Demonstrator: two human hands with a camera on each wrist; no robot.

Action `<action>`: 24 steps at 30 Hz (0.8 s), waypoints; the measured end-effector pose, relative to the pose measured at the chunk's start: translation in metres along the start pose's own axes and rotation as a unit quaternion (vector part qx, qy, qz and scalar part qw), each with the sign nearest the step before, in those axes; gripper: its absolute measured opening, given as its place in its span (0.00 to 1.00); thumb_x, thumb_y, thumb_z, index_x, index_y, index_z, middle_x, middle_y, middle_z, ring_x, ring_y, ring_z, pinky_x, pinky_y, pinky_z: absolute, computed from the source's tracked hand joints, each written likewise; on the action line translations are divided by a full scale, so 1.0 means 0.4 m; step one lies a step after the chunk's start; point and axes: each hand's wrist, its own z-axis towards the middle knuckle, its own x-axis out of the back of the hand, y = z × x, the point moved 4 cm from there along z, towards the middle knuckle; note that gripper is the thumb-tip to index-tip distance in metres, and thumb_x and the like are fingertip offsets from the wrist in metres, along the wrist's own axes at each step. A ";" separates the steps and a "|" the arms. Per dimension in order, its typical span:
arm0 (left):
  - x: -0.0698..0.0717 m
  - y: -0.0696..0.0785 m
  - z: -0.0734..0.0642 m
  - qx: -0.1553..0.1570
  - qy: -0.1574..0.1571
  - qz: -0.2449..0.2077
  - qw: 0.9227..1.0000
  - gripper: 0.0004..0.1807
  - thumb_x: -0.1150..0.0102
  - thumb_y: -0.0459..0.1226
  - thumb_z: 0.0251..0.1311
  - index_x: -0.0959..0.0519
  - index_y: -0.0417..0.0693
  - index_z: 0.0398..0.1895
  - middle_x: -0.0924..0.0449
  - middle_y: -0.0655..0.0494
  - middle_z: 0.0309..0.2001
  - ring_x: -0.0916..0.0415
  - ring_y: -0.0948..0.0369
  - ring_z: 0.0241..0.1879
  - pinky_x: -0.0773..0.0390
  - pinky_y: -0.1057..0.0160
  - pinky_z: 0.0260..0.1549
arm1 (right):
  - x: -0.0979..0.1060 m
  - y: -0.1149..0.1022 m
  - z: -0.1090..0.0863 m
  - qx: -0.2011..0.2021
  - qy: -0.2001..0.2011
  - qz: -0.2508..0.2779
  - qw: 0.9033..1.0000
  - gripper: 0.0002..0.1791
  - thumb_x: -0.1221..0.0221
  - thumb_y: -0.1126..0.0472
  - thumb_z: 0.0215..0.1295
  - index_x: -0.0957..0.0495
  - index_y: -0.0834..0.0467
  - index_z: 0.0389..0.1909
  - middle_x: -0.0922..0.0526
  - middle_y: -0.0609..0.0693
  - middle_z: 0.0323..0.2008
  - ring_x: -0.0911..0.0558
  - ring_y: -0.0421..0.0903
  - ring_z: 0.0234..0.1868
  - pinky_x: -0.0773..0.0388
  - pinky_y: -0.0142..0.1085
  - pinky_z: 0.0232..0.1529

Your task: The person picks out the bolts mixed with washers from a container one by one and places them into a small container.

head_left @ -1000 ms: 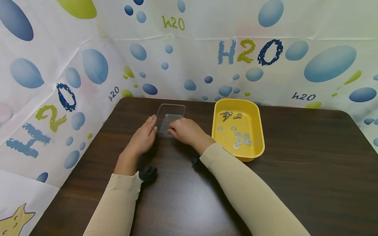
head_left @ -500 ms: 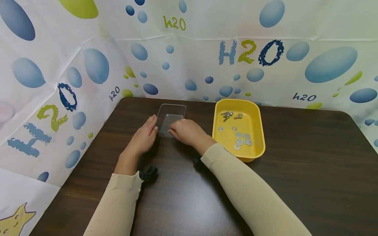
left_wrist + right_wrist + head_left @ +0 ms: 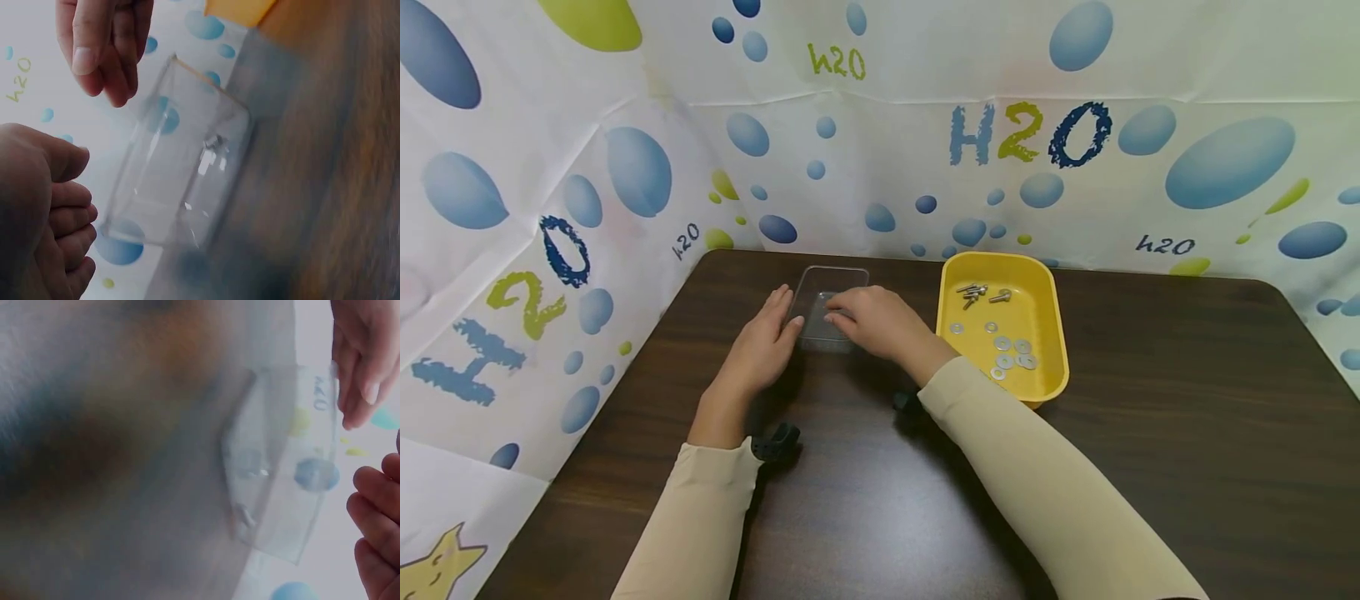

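A clear plastic box (image 3: 825, 342) stands on the table at the back left. My left hand (image 3: 758, 343) is at its left side, fingers lightly bent and thumb close to the near left corner. Over the right part of the box hangs my right hand (image 3: 883, 323), its thumb and fingertips parted with nothing showing between them. In the left wrist view, a small shiny metal piece (image 3: 214, 142) lies at the bottom of the box; the right wrist view shows a blurred bolt-like piece (image 3: 245, 515) there.
To the right stands a yellow tray (image 3: 1057, 367) with several bolts (image 3: 973, 293) at its far end and several flat washers (image 3: 1004, 362) nearer. The dark wooden table (image 3: 1180, 417) ends at a white printed sheet (image 3: 902, 150) behind and at the left.
My right hand's fingers, earlier curled together low at the box, have parted and lifted slightly. My left hand's thumb has spread a little away from its fingers; box and tray stay put.
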 end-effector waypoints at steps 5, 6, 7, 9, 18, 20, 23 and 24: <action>0.008 0.051 -0.008 -0.020 0.003 -0.015 1.000 0.36 0.60 0.52 0.75 0.50 0.44 0.78 0.58 0.51 0.80 0.60 0.52 0.79 0.52 0.43 0.74 | 0.065 0.025 -0.014 -0.030 0.040 0.002 0.999 0.20 0.45 0.49 0.73 0.22 0.52 0.61 0.18 0.47 0.58 0.21 0.45 0.60 0.26 0.40 0.64; 0.008 0.065 -0.011 -0.026 0.002 -0.022 0.999 0.36 0.60 0.52 0.75 0.50 0.44 0.78 0.58 0.51 0.80 0.60 0.52 0.79 0.52 0.42 0.73 | 0.077 0.032 -0.019 -0.036 0.045 0.002 0.998 0.20 0.45 0.49 0.73 0.22 0.51 0.61 0.18 0.47 0.58 0.21 0.45 0.60 0.27 0.40 0.64; 0.006 0.079 -0.014 -0.034 0.000 -0.031 0.999 0.36 0.59 0.52 0.75 0.50 0.45 0.78 0.57 0.52 0.80 0.59 0.53 0.78 0.51 0.43 0.74 | 0.089 0.041 -0.024 -0.043 0.047 0.005 0.998 0.20 0.45 0.48 0.73 0.22 0.51 0.61 0.18 0.46 0.58 0.21 0.46 0.60 0.27 0.41 0.65; -0.002 0.110 -0.021 -0.052 -0.004 -0.047 0.998 0.35 0.59 0.53 0.75 0.49 0.47 0.78 0.56 0.54 0.80 0.58 0.54 0.78 0.51 0.44 0.74 | 0.113 0.061 -0.034 -0.055 0.051 0.011 0.997 0.20 0.45 0.48 0.73 0.21 0.50 0.60 0.18 0.46 0.58 0.22 0.46 0.60 0.28 0.42 0.65; -0.093 0.229 -0.039 -0.137 -0.066 -0.082 0.985 0.34 0.58 0.53 0.75 0.46 0.49 0.78 0.53 0.60 0.79 0.54 0.59 0.77 0.48 0.49 0.74 | 0.193 0.208 -0.085 -0.134 0.071 0.066 0.986 0.21 0.47 0.46 0.73 0.20 0.52 0.59 0.18 0.49 0.56 0.20 0.49 0.53 0.21 0.45 0.56; -0.117 0.247 -0.042 -0.144 -0.079 -0.077 0.983 0.34 0.57 0.53 0.74 0.46 0.50 0.78 0.53 0.59 0.79 0.55 0.61 0.77 0.49 0.49 0.74 | 0.200 0.246 -0.099 -0.159 0.072 0.077 0.982 0.21 0.46 0.48 0.74 0.21 0.54 0.59 0.18 0.51 0.56 0.20 0.50 0.54 0.20 0.46 0.56; -0.149 0.272 -0.046 -0.150 -0.098 -0.071 0.981 0.34 0.56 0.53 0.74 0.46 0.51 0.78 0.53 0.60 0.79 0.56 0.62 0.78 0.48 0.50 0.74 | 0.202 0.298 -0.121 -0.199 0.062 0.083 0.974 0.21 0.46 0.49 0.74 0.21 0.56 0.59 0.18 0.53 0.55 0.20 0.52 0.53 0.21 0.47 0.56; -0.159 0.280 -0.047 -0.151 -0.104 -0.069 0.981 0.34 0.56 0.53 0.74 0.46 0.51 0.78 0.53 0.60 0.79 0.56 0.63 0.78 0.48 0.50 0.74 | 0.200 0.314 -0.129 -0.212 0.055 0.087 0.972 0.21 0.47 0.50 0.74 0.22 0.57 0.60 0.18 0.54 0.55 0.20 0.52 0.52 0.21 0.47 0.55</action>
